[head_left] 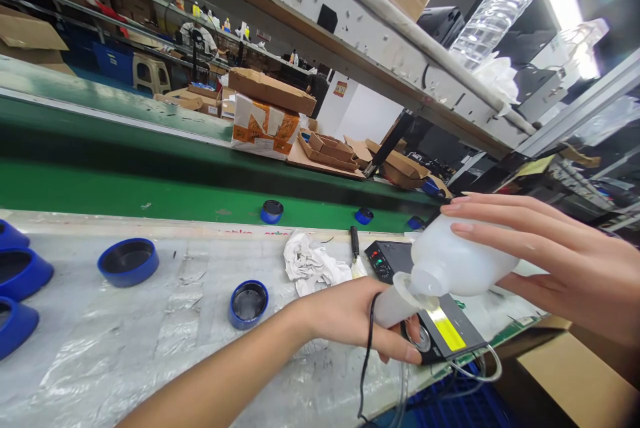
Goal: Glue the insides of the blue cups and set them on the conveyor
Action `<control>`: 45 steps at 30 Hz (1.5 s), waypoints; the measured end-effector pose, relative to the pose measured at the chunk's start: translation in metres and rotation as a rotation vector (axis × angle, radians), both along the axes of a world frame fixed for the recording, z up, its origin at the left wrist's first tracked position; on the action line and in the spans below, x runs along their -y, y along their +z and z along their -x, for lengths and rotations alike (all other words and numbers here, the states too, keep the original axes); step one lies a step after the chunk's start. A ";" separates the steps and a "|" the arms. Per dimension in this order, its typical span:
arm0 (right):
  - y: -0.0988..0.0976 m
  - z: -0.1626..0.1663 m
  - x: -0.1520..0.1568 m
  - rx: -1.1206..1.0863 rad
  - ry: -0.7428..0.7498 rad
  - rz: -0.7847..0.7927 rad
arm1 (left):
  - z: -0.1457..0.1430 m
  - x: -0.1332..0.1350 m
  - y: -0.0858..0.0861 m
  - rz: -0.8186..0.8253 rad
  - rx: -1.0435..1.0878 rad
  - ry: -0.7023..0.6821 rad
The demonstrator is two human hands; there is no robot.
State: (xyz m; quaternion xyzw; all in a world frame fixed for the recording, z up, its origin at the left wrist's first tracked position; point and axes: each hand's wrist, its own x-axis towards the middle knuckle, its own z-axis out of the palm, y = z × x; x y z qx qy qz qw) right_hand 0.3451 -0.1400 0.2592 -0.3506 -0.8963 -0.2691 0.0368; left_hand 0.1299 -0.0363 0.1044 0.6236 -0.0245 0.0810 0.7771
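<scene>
My right hand (545, 261) grips a white plastic bottle (460, 261), tilted with its neck pointing down and to the left. My left hand (350, 318) is closed around a small white tube-like container (393, 305) just under the bottle's mouth. A black cable (367, 348) hangs down across my left hand. Both hands are over a black control box (450, 328) with a yellow stripe, red and green buttons and a knob.
Several blue caps, such as a blue cap (129, 261), lie on the plastic-covered bench (100, 348). A crumpled white rag (313, 268) and a small brush (354, 245) sit nearby. Behind runs a green conveyor belt (125, 195) carrying cardboard boxes (267, 115).
</scene>
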 end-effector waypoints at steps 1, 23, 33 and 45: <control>0.000 0.000 0.000 0.006 0.006 -0.004 | 0.000 0.000 0.000 0.001 0.000 0.000; -0.001 0.003 -0.002 0.000 -0.002 0.001 | 0.000 -0.003 -0.002 0.019 0.017 -0.003; -0.001 0.003 0.000 0.019 -0.015 -0.019 | 0.001 -0.002 0.001 0.020 0.017 0.015; -0.002 -0.001 -0.002 0.040 -0.018 -0.035 | 0.002 -0.001 -0.001 0.000 0.032 0.118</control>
